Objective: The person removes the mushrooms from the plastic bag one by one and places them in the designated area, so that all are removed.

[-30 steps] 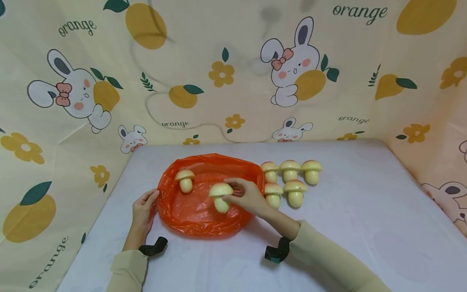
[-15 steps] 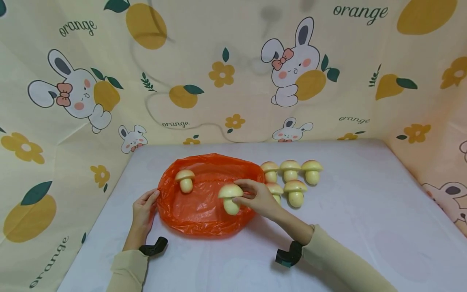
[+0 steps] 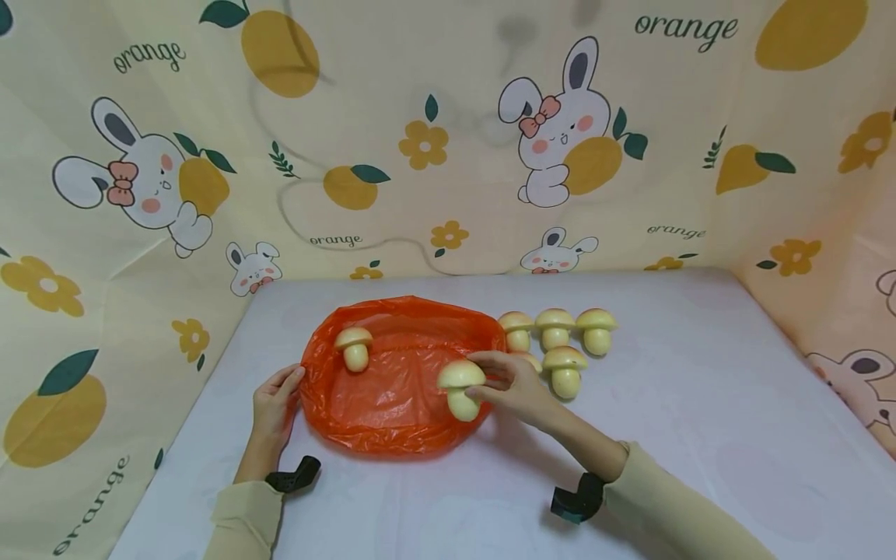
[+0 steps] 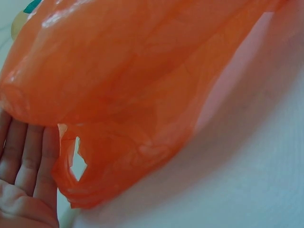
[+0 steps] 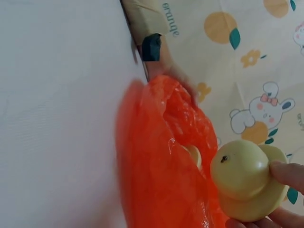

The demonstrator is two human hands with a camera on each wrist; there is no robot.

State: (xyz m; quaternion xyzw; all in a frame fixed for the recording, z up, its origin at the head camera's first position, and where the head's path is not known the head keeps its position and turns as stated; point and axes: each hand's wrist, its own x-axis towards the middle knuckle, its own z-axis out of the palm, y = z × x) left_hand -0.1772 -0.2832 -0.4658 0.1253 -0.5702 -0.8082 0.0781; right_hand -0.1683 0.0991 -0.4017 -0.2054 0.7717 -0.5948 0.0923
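In my right hand (image 3: 514, 389) I pinch a toy mushroom (image 3: 462, 389) between thumb and fingers, at the right part of an orange plastic bag (image 3: 392, 389). The right wrist view shows the pale stem end of this mushroom (image 5: 240, 168) towards the camera, with a small dark spot. The bag lies spread with its mouth open upward. Inside it, at the left, sits another mushroom (image 3: 355, 354). My left hand (image 3: 273, 404) pinches the bag's left rim; in the left wrist view its fingers (image 4: 31, 152) reach under the orange film (image 4: 118, 71).
To the right of the bag, several more mushrooms (image 3: 555, 330) stand in two rows on the white tabletop (image 3: 700, 389); my right hand partly covers one. A patterned cloth (image 3: 420, 194) hangs behind and along both sides. Each wrist carries a black camera mount (image 3: 579, 498).
My right hand has moved right and slightly towards me with the mushroom, from the bag's middle to its right side. My left hand stays at the rim.
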